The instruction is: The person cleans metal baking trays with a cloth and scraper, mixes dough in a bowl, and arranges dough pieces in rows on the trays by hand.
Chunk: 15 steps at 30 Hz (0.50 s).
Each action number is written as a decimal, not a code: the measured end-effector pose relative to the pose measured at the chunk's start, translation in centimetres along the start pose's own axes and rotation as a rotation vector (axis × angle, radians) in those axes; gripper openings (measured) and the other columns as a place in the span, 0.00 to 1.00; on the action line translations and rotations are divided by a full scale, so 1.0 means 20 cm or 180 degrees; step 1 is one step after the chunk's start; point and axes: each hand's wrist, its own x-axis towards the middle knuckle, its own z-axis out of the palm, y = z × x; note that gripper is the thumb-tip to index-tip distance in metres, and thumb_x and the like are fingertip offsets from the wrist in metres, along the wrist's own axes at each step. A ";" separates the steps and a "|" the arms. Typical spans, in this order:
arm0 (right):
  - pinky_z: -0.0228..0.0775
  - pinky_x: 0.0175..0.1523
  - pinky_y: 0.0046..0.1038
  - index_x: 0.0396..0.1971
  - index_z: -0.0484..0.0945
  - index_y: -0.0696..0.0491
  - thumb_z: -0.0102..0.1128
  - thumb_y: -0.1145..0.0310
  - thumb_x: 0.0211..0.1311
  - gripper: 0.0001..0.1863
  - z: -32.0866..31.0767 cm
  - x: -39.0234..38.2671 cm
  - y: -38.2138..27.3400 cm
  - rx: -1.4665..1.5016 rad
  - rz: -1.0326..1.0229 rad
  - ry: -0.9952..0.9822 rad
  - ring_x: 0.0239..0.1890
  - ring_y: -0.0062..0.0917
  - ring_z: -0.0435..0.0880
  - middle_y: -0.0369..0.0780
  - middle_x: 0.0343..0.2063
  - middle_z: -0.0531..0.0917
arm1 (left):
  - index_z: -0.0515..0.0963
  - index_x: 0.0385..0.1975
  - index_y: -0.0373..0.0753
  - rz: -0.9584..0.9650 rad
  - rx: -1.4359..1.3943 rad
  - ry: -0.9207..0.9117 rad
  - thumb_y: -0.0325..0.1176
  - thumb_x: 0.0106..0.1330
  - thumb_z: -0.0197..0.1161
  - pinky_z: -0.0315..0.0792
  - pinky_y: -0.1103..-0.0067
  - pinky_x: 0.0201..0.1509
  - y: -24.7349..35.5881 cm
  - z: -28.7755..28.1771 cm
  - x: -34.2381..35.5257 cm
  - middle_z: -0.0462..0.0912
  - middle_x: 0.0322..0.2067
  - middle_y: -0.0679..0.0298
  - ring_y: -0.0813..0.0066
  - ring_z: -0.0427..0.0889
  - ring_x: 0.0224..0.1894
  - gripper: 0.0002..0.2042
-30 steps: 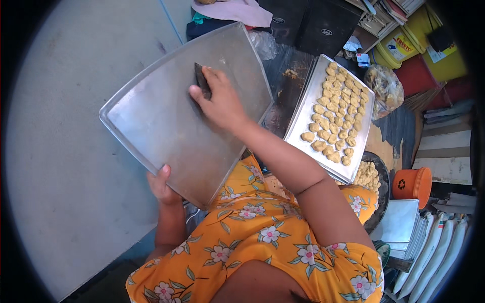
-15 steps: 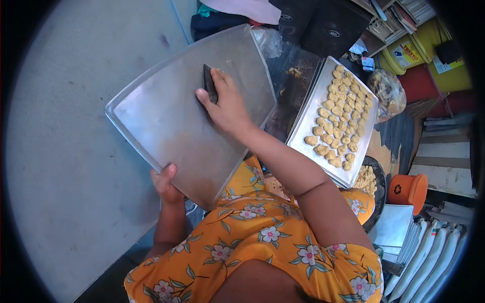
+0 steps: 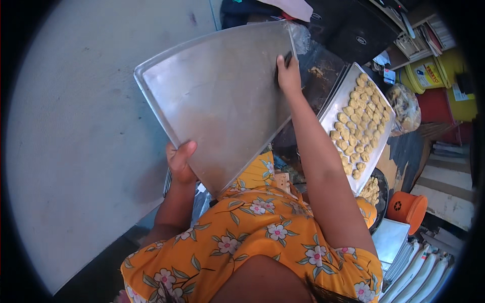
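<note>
A bare metal tray (image 3: pixel 212 96) is held up at an angle in front of my body, with some brownish discolouration on its surface. My left hand (image 3: pixel 181 160) grips its lower left edge, thumb over the rim. My right hand (image 3: pixel 289 74) is closed around a dark, flat piece (image 3: pixel 278 70) against the tray near its right edge; that piece is mostly hidden by the fingers. To the right, beside a dark surface, a second metal tray (image 3: pixel 328 121) holds several rows of yellow dough lumps (image 3: pixel 361 116). Below it, a dark round pan (image 3: pixel 383 192) holds more pale lumps.
At the right are a plastic bag (image 3: pixel 404 111), yellow buckets (image 3: pixel 427 76), an orange bucket (image 3: pixel 409 214), stacked metal sheets (image 3: pixel 391 237) and white sacks (image 3: pixel 419 278). Black boxes (image 3: pixel 348 30) and cloths (image 3: pixel 298 7) sit at the top. A grey floor (image 3: pixel 86 151) spans the left.
My right hand has slid rightward with the dark piece, from the tray's middle to near its right edge. The tray and my left hand have shifted rightward in the view.
</note>
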 end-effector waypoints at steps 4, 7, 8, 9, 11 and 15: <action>0.35 0.75 0.49 0.67 0.54 0.67 0.50 0.51 0.68 0.40 0.03 -0.82 -0.32 -0.0203 -0.1207 -0.1050 0.75 0.47 0.46 0.59 0.70 0.53 | 0.70 0.54 0.24 0.0140 -0.0113 0.0300 0.43 0.66 0.59 0.76 0.70 0.51 -0.05 -0.02 0.01 0.80 0.45 0.52 0.63 0.82 0.46 0.26; 0.35 0.75 0.51 0.67 0.54 0.66 0.51 0.52 0.67 0.39 -0.12 -1.05 -0.61 0.0086 -0.2172 -0.2297 0.74 0.47 0.47 0.59 0.69 0.53 | 0.68 0.57 0.25 0.0126 0.0022 0.0242 0.52 0.70 0.55 0.75 0.70 0.54 -0.07 -0.01 0.03 0.78 0.50 0.50 0.60 0.80 0.50 0.31; 0.37 0.75 0.51 0.68 0.55 0.65 0.52 0.51 0.67 0.40 -0.10 -1.02 -0.64 0.0121 -0.2246 -0.2086 0.74 0.46 0.48 0.59 0.69 0.54 | 0.68 0.57 0.25 0.0088 0.0046 0.0222 0.52 0.70 0.55 0.75 0.70 0.54 -0.08 -0.05 0.04 0.78 0.50 0.50 0.60 0.80 0.50 0.31; 0.38 0.75 0.51 0.68 0.55 0.65 0.53 0.51 0.66 0.40 -0.07 -0.97 -0.65 0.0148 -0.2348 -0.1887 0.74 0.46 0.50 0.58 0.69 0.55 | 0.67 0.57 0.26 -0.0052 -0.0223 -0.0130 0.54 0.70 0.55 0.74 0.69 0.56 -0.11 -0.13 0.05 0.78 0.51 0.50 0.60 0.79 0.52 0.32; 0.38 0.75 0.50 0.67 0.57 0.64 0.53 0.48 0.66 0.40 -0.04 -0.82 -0.64 0.0168 -0.2007 -0.1643 0.74 0.45 0.51 0.57 0.69 0.56 | 0.65 0.60 0.27 0.0057 -0.0040 -0.0100 0.54 0.70 0.54 0.70 0.67 0.61 -0.11 -0.06 0.05 0.75 0.55 0.51 0.59 0.77 0.56 0.33; 0.40 0.75 0.47 0.67 0.59 0.63 0.52 0.45 0.67 0.41 -0.01 -0.92 -0.72 0.0279 -0.2183 -0.1549 0.73 0.45 0.54 0.57 0.67 0.61 | 0.63 0.62 0.26 0.0225 0.0054 0.0027 0.53 0.71 0.53 0.69 0.67 0.63 -0.13 -0.08 0.06 0.73 0.58 0.50 0.58 0.76 0.57 0.34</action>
